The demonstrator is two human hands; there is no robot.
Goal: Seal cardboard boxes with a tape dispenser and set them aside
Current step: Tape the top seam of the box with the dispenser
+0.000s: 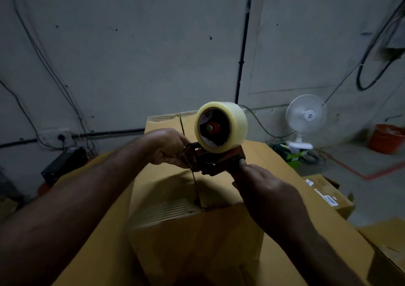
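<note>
A brown cardboard box (186, 200) stands in front of me, its top flaps closed along a dark centre seam. Above the seam I hold a red tape dispenser (219, 161) carrying a clear tape roll (221, 127). My right hand (260, 182) grips the dispenser's handle from the right. My left hand (168, 147) pinches at the dispenser's front end, by the blade; the tape end itself is too dark to make out. Both forearms reach over the box.
The box rests on larger flat cardboard (274, 158). More boxes (328, 196) lie to the right. A white fan (305, 119) and an orange bucket (385, 139) stand on the floor at right. A black case (63, 163) sits at left, under wall cables.
</note>
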